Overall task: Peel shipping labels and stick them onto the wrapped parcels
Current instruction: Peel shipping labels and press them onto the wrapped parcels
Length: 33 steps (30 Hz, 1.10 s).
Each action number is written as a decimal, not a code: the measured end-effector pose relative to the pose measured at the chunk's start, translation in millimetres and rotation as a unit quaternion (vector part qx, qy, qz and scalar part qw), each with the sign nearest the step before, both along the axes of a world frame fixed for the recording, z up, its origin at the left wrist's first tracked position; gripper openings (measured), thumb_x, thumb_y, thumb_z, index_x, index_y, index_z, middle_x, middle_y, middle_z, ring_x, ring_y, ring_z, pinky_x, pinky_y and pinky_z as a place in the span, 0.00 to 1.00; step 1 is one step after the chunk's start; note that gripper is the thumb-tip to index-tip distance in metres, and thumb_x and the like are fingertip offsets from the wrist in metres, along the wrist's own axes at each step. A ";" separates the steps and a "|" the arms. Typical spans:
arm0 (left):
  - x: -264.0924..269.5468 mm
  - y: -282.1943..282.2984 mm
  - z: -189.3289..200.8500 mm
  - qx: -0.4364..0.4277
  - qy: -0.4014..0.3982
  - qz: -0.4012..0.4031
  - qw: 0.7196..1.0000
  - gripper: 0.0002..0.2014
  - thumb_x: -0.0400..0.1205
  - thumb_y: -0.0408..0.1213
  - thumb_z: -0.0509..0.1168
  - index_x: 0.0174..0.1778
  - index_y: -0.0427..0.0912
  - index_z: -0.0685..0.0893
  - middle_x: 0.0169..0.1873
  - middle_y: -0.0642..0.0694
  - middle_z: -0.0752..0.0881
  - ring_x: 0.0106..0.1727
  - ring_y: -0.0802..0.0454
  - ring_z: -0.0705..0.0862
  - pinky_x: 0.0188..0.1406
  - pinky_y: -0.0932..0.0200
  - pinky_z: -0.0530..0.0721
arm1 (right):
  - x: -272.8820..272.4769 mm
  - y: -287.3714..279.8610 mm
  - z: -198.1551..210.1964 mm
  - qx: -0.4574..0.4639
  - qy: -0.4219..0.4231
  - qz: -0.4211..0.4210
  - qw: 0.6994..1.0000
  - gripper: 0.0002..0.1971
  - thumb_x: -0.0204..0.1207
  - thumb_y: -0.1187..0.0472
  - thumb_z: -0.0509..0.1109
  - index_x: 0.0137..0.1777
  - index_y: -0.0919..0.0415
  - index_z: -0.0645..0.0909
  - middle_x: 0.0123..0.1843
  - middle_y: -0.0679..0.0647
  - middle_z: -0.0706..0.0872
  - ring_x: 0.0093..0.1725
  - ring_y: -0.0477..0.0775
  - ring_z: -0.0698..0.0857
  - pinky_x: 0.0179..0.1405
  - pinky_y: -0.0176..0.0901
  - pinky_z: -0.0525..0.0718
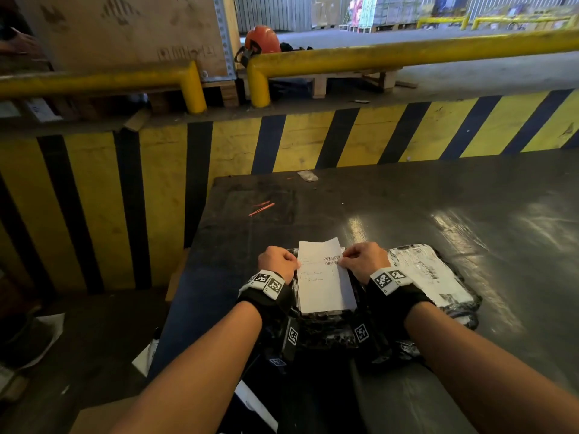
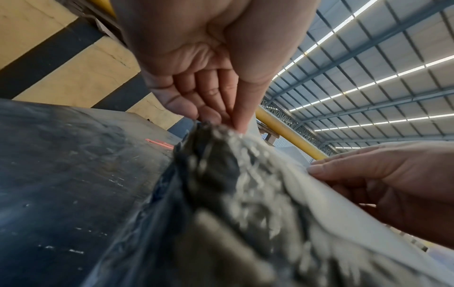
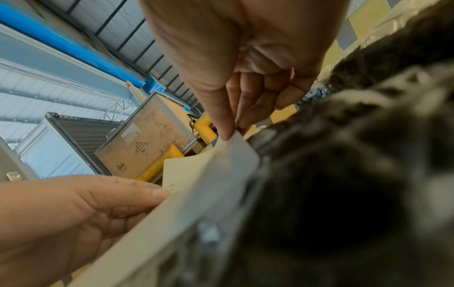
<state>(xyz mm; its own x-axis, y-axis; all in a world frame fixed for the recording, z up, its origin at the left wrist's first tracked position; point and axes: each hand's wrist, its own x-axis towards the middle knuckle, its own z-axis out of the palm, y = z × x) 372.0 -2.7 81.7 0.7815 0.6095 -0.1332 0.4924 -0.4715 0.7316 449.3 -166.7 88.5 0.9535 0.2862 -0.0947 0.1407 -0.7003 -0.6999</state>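
White label (image 1: 324, 277) lies on the parcel (image 1: 329, 327), edges pinched by left hand (image 1: 277, 261) and right hand (image 1: 365, 261).

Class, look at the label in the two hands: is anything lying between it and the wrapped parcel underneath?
Nothing visible. The label lies directly over the black parcel, with the left hand and right hand pinching its side edges. The second parcel sits off to the right, clear of it.

- Shipping label (image 1: 324, 277): barcodes and small print lines, too tiny to read.
- Second parcel (image 1: 429, 274): barcode, unreadable.
- Crate (image 1: 125, 29): faded stamped marks, illegible.
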 end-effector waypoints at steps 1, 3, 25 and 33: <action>0.8 -0.4 -0.9 0.006 0.004 0.001 1.000 0.06 0.76 0.33 0.71 0.46 0.38 0.91 0.48 0.42 0.90 0.51 0.45 0.87 0.48 0.64 0.79 | -0.5 0.4 -0.3 -0.006 0.000 0.002 1.000 0.10 0.70 0.58 0.76 0.50 0.59 0.88 0.50 0.54 0.90 0.44 0.49 0.81 0.44 0.34 0.76; 3.0 -1.0 -3.8 0.024 0.010 0.002 1.000 0.06 0.77 0.32 0.70 0.45 0.38 0.91 0.47 0.42 0.91 0.50 0.45 0.87 0.47 0.63 0.81 | -0.4 1.0 -2.1 -0.011 0.001 0.005 1.000 0.10 0.71 0.58 0.75 0.51 0.59 0.88 0.51 0.54 0.90 0.44 0.48 0.81 0.44 0.34 0.75; 14.9 -3.9 1.6 0.294 0.116 -0.368 0.875 0.26 0.87 0.43 0.51 0.81 0.39 0.58 0.82 0.42 0.60 0.82 0.47 0.59 0.80 0.53 0.56 | 11.4 25.8 -12.4 -0.221 -0.119 0.311 0.917 0.22 0.84 0.54 0.51 0.77 0.57 0.63 0.79 0.55 0.66 0.78 0.58 0.67 0.75 0.58 0.68; 17.4 8.5 -12.7 0.312 0.140 -0.388 0.856 0.29 0.87 0.51 0.45 0.83 0.43 0.52 0.83 0.47 0.54 0.84 0.52 0.53 0.83 0.51 0.49 | 14.0 23.7 -11.6 -0.282 -0.052 0.271 0.919 0.27 0.84 0.49 0.49 0.81 0.56 0.53 0.84 0.50 0.54 0.83 0.49 0.53 0.81 0.63 0.45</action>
<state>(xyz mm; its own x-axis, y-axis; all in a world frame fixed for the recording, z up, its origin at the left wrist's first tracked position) 389.4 5.8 69.0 0.9742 -0.0571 -0.2184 -0.0308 -0.9921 0.1218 463.2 -143.0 76.9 0.6976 0.6551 -0.2901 0.6214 -0.7548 -0.2100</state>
